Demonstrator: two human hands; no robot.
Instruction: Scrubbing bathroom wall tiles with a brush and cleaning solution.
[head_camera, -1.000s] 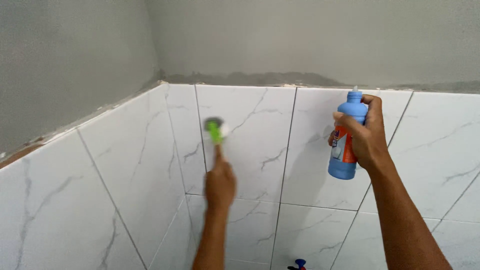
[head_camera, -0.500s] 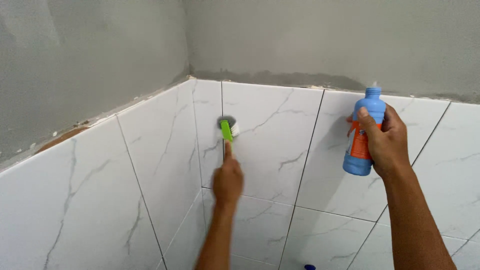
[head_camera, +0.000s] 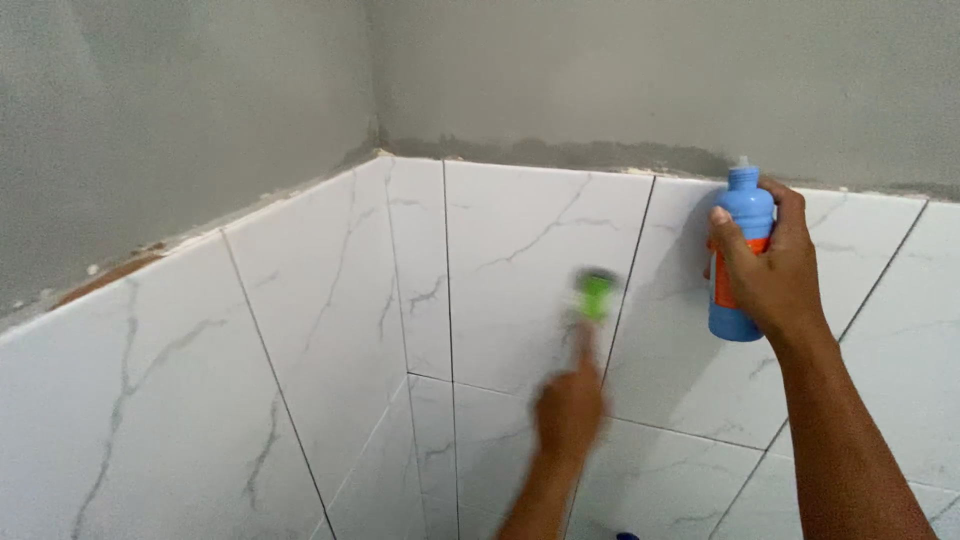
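My left hand (head_camera: 568, 408) is closed around a green brush (head_camera: 596, 296), its head against the tiled wall (head_camera: 520, 260) to scrub. Right of the brush, my right hand (head_camera: 772, 278) wraps the blue bottle (head_camera: 742, 215) upright, so nothing spills.

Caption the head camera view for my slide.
Left hand presses a green brush to white marbled tiles; right hand holds a blue bottle.

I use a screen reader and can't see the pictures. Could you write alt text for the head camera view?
The left hand presses a green scrub brush, blurred by motion, against a white marbled tile wall near a corner. The right hand holds an upright blue bottle with an orange label beside the tiles. Bare grey plaster rises above the tiled part.
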